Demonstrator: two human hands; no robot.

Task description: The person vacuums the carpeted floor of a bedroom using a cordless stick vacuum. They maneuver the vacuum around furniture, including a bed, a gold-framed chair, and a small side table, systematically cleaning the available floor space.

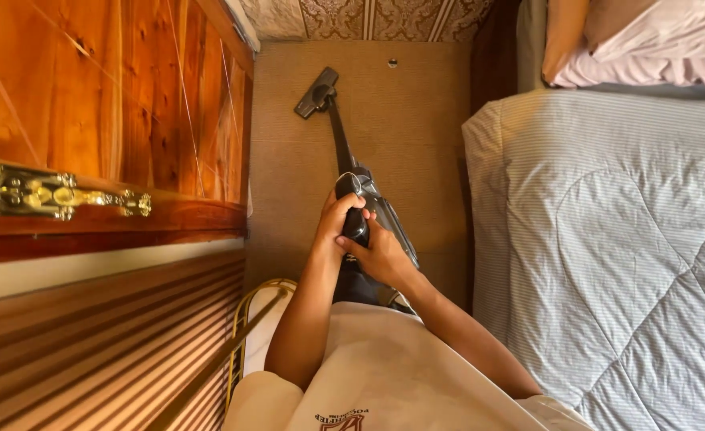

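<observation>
Gripping the vacuum handle [356,227] together, the left hand [338,219] and right hand [380,254] are both curled shut around it, steadying the long wand so its floor head [317,92] lies flat on the carpet [416,120] well ahead, bed [608,239] to their right.

Glossy varnished wood on the cabinet [121,96] – ornate shiny brass handle [49,193] – matt quilted cloth on the bed [608,239].
</observation>
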